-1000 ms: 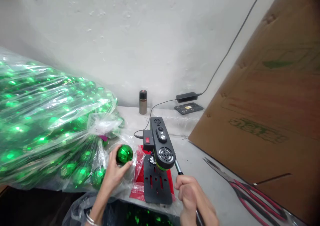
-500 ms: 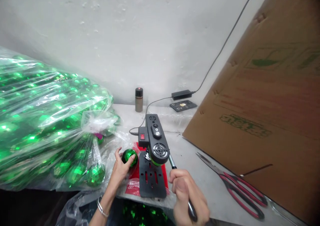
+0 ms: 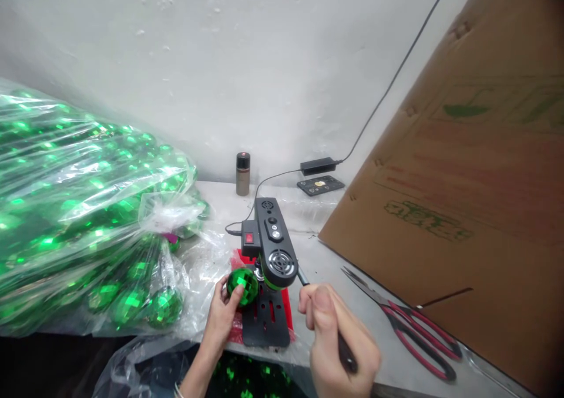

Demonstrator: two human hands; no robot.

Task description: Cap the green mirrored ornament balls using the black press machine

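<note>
A shiny green faceted ball (image 3: pixel 243 287) is held in the fingers of my left hand (image 3: pixel 221 310), just left of a small black bench press (image 3: pixel 275 233). The ball hangs over the left edge of the press's slotted base plate (image 3: pixel 265 327), beside its head. My right hand (image 3: pixel 339 339) is wrapped around the black-gripped lever (image 3: pixel 346 356) on the press's right side. A red sheet (image 3: pixel 288 310) shows from under the base plate.
A clear bag of green balls (image 3: pixel 88 210) fills the left; another bag (image 3: pixel 247 374) lies below the table edge. Large scissors (image 3: pixel 409 327) and a cardboard box (image 3: pixel 449 169) stand right. Behind are a bottle (image 3: pixel 242 175), a phone (image 3: pixel 320 185) and a power adapter (image 3: pixel 318 165).
My left hand has carried the green ball rightward and slightly down, over the edge of the base plate. My right hand, still around the lever, has shifted slightly right.
</note>
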